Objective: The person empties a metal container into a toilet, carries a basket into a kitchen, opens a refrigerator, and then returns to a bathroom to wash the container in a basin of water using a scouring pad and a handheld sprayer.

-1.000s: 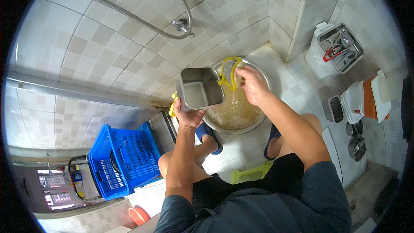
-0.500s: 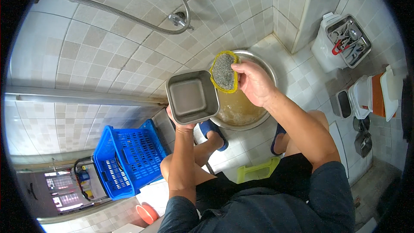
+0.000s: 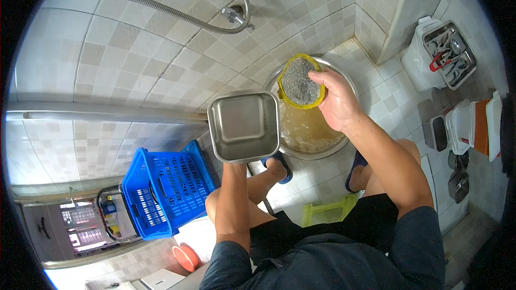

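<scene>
A square, deep stainless steel container (image 3: 244, 123) is held up on the left, its inside facing me. My left hand (image 3: 235, 168) grips it from beneath and behind, so the fingers are hidden and only the wrist shows. My right hand (image 3: 339, 99) pinches a round grey scrubbing pad (image 3: 301, 87) with a yellow edge, thumb on its grey face. The pad is apart from the container. Below the pad stands a wide metal basin (image 3: 348, 83) of cloudy brownish water (image 3: 306, 129) with some foam.
A blue plastic basket (image 3: 166, 190) stands left, with an orange bowl (image 3: 185, 258) beyond it. At the far right are a white bin topped by a metal tray of utensils (image 3: 454, 48) and several food containers (image 3: 481, 123). A green stool (image 3: 329, 212) and my slippered feet flank the basin.
The container has tilted so its inside faces me more, and my left fingers have gone out of sight behind it. The pad has turned and moved slightly away from the container.
</scene>
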Demonstrator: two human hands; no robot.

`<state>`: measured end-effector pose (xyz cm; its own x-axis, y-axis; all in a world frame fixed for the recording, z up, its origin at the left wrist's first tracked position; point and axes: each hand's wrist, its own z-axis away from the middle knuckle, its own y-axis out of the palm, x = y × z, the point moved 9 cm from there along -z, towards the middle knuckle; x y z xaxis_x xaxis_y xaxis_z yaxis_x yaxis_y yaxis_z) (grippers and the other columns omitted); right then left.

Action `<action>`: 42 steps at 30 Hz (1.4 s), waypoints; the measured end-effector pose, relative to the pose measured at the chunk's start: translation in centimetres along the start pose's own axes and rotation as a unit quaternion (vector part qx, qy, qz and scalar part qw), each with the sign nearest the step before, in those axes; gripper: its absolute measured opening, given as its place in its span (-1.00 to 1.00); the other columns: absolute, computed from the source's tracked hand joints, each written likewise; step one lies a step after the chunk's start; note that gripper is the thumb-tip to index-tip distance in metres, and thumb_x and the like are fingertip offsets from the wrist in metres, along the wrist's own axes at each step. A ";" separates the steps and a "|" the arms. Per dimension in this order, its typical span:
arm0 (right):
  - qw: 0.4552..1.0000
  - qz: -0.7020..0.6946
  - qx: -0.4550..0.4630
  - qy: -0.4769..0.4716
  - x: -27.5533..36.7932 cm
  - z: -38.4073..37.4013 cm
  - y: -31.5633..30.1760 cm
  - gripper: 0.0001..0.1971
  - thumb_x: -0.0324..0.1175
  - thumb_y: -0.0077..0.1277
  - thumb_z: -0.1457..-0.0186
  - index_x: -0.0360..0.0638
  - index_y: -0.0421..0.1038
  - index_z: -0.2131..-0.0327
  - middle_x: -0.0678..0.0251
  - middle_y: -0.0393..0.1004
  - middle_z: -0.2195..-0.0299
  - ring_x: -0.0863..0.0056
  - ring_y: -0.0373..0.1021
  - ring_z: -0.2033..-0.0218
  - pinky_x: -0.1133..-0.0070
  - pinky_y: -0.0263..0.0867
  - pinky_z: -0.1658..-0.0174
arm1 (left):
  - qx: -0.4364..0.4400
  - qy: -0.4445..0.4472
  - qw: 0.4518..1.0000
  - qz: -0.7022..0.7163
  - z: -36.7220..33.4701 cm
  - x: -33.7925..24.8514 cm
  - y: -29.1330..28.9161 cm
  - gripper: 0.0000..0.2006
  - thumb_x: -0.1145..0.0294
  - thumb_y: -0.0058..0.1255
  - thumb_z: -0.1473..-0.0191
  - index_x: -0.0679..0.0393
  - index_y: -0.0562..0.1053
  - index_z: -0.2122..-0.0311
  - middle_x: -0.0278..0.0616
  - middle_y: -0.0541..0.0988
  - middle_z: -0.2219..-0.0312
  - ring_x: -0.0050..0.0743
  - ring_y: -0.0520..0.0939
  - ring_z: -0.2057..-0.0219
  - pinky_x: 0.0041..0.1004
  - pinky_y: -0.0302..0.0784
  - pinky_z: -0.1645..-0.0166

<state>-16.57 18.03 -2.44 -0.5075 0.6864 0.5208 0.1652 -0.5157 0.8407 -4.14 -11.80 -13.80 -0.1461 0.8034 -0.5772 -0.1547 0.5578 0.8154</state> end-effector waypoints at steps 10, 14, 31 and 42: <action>0.998 -0.050 0.010 0.039 -1.2 1.3 0.3 -0.73 -0.31 0.04 -0.15 -0.23 0.45 0.12 0.33 0.52 0.18 0.54 0.43 0.14 0.50 0.30 -0.03 | 0.017 -0.009 0.999 0.025 0.0 1.1 5.9 -0.43 0.05 0.04 0.01 0.23 0.42 -0.05 -0.07 0.56 0.06 -0.12 0.59 0.09 -0.19 0.53 -0.02; 0.989 0.006 -0.010 0.147 -6.2 2.0 0.4 -0.71 -0.26 -0.01 -0.18 -0.23 0.44 0.11 0.30 0.52 0.16 0.47 0.44 0.13 0.44 0.31 -0.06 | -0.037 -0.065 0.995 -0.060 0.5 2.3 5.7 -0.37 0.06 0.10 0.09 0.20 0.39 -0.08 -0.08 0.57 0.08 -0.14 0.60 0.11 -0.23 0.53 -0.01; 0.727 0.600 0.331 0.035 -12.3 4.0 2.1 -0.73 -0.35 0.00 0.13 -0.41 0.48 0.39 -0.13 0.54 0.33 0.10 0.53 0.33 0.26 0.38 0.23 | -0.103 -0.220 0.961 -0.135 0.6 7.9 7.0 -0.26 -0.09 0.05 0.14 0.15 0.33 -0.14 -0.05 0.47 -0.03 0.02 0.46 -0.05 -0.04 0.34 -0.16; 0.548 0.735 0.249 -0.313 -10.0 5.3 2.5 -0.80 -0.36 -0.01 -0.09 -0.29 0.47 0.27 0.09 0.51 0.25 0.10 0.39 0.08 0.17 0.12 -0.18 | -0.121 -0.242 0.960 -0.075 0.7 6.5 6.8 -0.26 -0.23 -0.05 0.09 0.00 0.34 -0.16 -0.08 0.41 -0.11 0.15 0.41 -0.09 0.36 0.31 -0.03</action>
<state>-6.63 12.58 -4.76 0.8470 -0.1601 0.5070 0.2958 -0.6504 -0.6996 -5.46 -2.61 -11.99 0.3580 0.7533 -0.5517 -0.3690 0.6569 0.6575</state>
